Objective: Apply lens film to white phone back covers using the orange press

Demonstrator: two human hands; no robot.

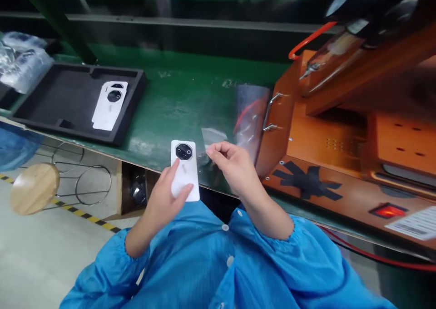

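My left hand [166, 195] holds a white phone back cover [185, 170] with a black camera ring, upright over the near edge of the green bench. My right hand [233, 166] sits just right of it, fingers pinched together on what looks like a thin clear film [213, 136], hard to make out. Both arms wear blue sleeves.
A black foam tray [68, 98] at the left holds two more white covers [111, 100]. An orange machine [344, 154] with a metal handle and a lit red switch fills the right. Plastic bags [20, 59] lie far left. A round wooden stool [34, 186] stands on the floor.
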